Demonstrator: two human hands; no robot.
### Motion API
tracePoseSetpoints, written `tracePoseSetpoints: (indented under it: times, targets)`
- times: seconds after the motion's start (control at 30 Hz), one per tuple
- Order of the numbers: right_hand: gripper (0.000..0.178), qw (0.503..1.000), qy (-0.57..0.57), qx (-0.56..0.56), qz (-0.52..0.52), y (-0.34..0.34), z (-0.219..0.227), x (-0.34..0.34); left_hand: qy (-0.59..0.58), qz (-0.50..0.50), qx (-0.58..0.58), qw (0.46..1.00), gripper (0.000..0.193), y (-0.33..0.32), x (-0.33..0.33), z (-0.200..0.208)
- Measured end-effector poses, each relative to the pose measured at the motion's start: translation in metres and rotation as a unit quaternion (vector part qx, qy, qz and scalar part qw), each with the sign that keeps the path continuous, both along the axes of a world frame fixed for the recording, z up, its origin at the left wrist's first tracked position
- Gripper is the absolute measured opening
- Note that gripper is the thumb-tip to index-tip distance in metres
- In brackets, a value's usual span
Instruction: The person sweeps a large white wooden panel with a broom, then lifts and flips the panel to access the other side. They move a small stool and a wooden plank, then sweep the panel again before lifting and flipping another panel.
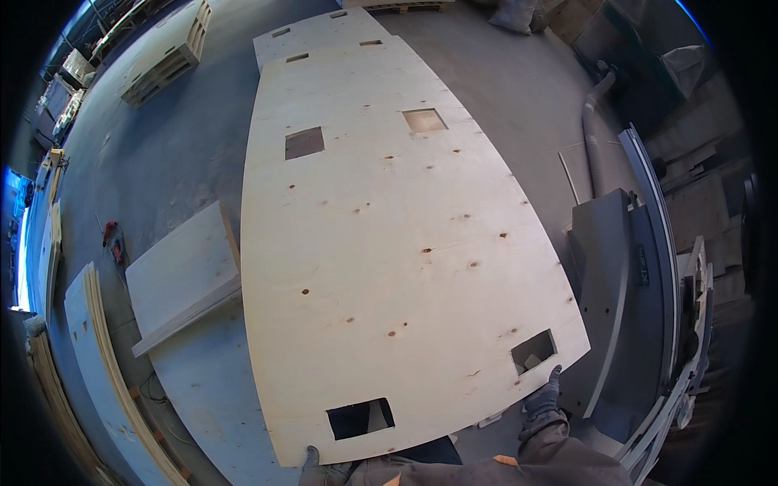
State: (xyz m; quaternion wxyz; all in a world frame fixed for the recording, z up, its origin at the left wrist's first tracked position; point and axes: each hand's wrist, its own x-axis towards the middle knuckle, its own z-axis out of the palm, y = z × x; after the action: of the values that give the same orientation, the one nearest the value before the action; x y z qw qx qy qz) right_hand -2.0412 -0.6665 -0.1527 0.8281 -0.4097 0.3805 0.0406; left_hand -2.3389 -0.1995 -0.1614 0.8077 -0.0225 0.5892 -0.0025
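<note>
A long pale plywood panel (365, 267) with dark knots and rectangular cut-outs stretches away from me. My gloved left hand (311, 459) grips its near edge at the left corner, thumb on the upper face. Toward the right corner my gloved right hand (545, 397) holds the same edge, just below a cut-out (533, 353), its thumb on top too. The fingers of both hands are hidden under the sheet. Another plywood panel (324, 34) shows beyond the far end, partly covered by the one I hold.
Plywood pieces (182, 271) lie on the left, beside a leaning stack of sheets (97, 356). A red tool (110, 233) is on the floor behind them. At right stands a grey machine (604, 283) with long metal rails. A wooden pallet (174, 61) sits at the far left.
</note>
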Motion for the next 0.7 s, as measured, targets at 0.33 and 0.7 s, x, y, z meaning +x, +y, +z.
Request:
tracePoseSetpoints:
  times: [0.33,0.7]
  targets:
    - [0.087,0.985,0.148,0.086,0.034,0.23,-0.031,-0.167,-0.039,-0.153,-0.068,0.985,0.054,0.011,-0.031,-0.003]
    - [0.057,0.998,0.05,0.017,-0.029,0.201,-0.065,-0.171,0.057,-0.52,0.609,0.596,0.062,0.176,-0.042,-0.061]
